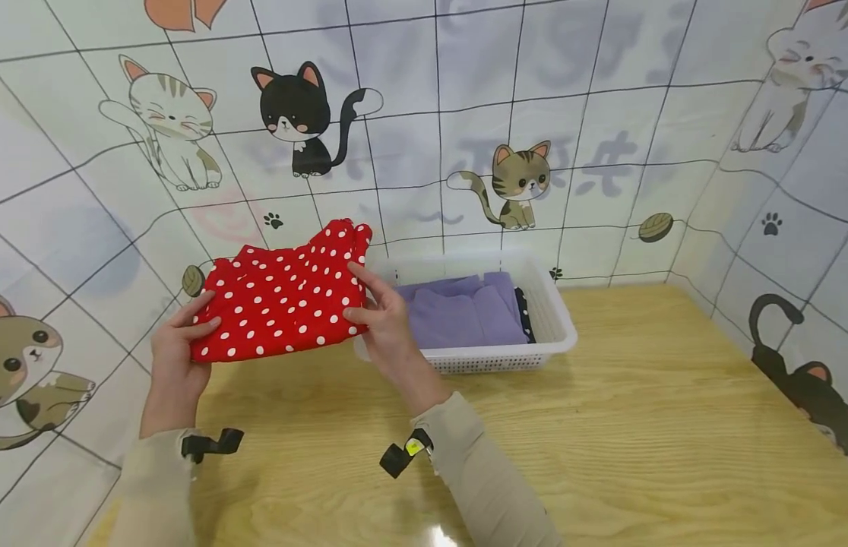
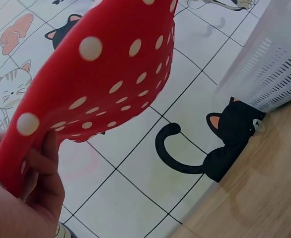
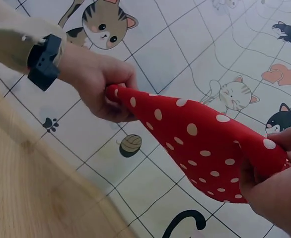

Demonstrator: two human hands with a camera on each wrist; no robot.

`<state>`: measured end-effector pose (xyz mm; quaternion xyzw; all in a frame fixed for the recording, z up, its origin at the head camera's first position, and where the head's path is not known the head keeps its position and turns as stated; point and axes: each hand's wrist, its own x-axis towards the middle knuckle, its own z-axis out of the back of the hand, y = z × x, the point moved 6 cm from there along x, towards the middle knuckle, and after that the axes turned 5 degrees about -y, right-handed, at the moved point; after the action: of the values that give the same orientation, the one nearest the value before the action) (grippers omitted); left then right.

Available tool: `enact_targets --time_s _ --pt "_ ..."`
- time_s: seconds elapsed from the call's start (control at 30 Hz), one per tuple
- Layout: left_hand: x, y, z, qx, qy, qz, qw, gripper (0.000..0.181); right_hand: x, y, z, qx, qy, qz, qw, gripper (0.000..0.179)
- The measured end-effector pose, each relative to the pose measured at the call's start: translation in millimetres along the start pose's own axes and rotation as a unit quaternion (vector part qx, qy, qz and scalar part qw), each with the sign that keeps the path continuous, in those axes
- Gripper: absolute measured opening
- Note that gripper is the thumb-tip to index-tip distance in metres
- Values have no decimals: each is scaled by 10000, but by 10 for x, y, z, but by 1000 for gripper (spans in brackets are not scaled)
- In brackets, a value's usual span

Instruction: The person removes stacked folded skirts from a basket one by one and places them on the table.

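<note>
At the left of the head view, my left hand (image 1: 172,346) pinches one end of a red, white-dotted cloth (image 1: 280,300), folded into a soft, rough rectangle with an uneven top edge and held up left of centre. Near the middle, my right hand (image 1: 388,323) grips its other end between thumb and fingers. Just beyond, right of centre, a white rectangular plastic basket (image 1: 492,363) with perforated sides holds folded lavender fabric (image 1: 465,311) and, at its right, a black, white-dotted cloth (image 1: 526,315). The yellowish wood-grain tabletop (image 1: 670,418) fills the lower right.
</note>
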<state>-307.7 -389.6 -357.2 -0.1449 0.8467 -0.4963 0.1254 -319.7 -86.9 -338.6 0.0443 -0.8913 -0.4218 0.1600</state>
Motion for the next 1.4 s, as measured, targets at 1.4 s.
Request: enact_targets --time_s 1.4 --pt "340 422 732 1212 -1778 1426 9661 57 -172 -907 -108 -4416 464 -771 8927 71"
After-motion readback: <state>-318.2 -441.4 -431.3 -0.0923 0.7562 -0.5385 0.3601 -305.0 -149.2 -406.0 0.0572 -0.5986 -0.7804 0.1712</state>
